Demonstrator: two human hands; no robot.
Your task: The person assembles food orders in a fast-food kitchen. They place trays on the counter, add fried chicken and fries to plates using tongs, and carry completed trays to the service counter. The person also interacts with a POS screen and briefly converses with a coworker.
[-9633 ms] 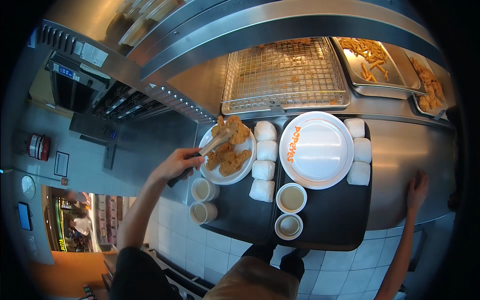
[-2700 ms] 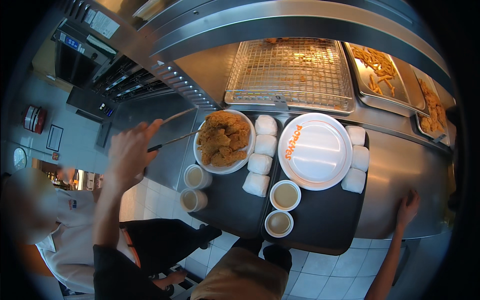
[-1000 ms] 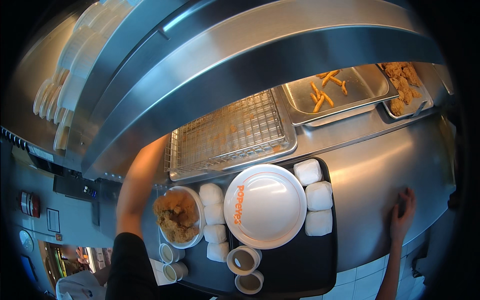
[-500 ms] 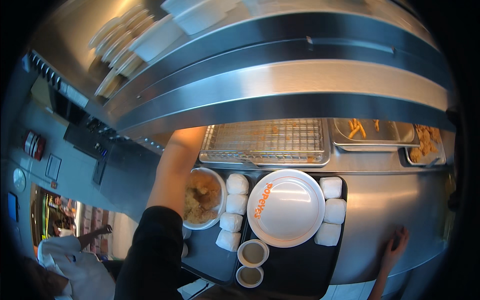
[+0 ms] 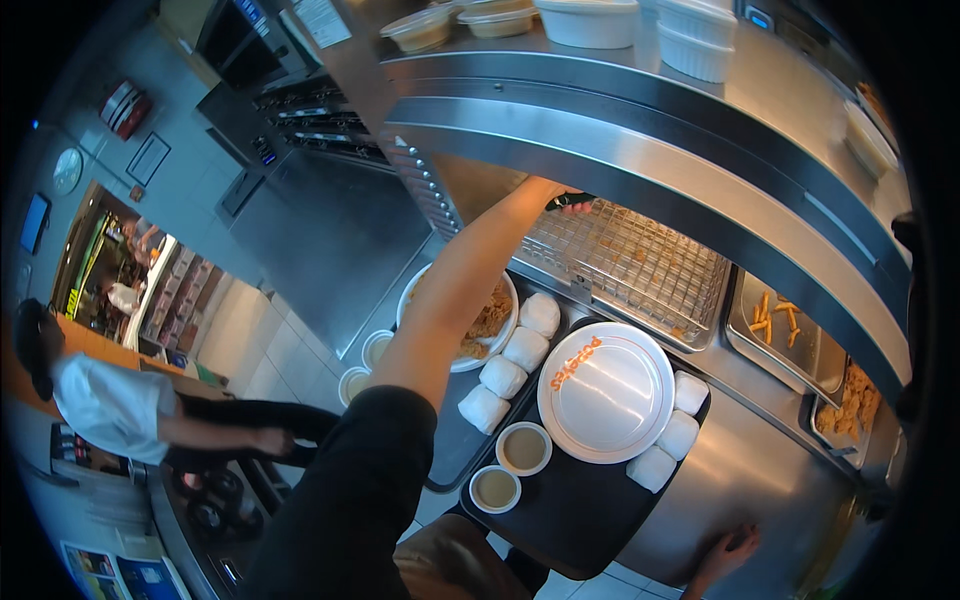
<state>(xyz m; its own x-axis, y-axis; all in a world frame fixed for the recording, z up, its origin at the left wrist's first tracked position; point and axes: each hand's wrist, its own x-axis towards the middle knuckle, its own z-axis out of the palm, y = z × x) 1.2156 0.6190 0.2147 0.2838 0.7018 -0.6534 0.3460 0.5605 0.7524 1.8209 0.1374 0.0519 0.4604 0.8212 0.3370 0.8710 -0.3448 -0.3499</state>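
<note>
My left hand (image 5: 548, 190) reaches beneath the steel shelf, its fingers closed round a black-handled utensil (image 5: 570, 201); the working end is hidden by the shelf. Its forearm crosses above a white bowl of fried chicken (image 5: 490, 325) on the left tray. My right hand (image 5: 735, 550) rests by the steel counter's edge, holding nothing visible, fingers loosely bent and apart. On the black tray (image 5: 570, 520) stand a round white plate (image 5: 607, 393), two small cups of sauce (image 5: 523, 449) and several white wrapped pieces (image 5: 677, 436). Another row of white wrapped pieces (image 5: 503, 377) lines the left tray.
The metal shelf edge (image 5: 640, 140) overhangs a wire rack (image 5: 640, 260), a pan with fries (image 5: 745, 318) and a pan of fried pieces (image 5: 850, 410). White ramekins (image 5: 695, 40) stand on top. A co-worker (image 5: 110, 400) is at the far left.
The view has swung left and tilted. My left hand, hidden beneath the shelf before, now shows with the black-handled utensil. My right hand stays by the counter edge.
</note>
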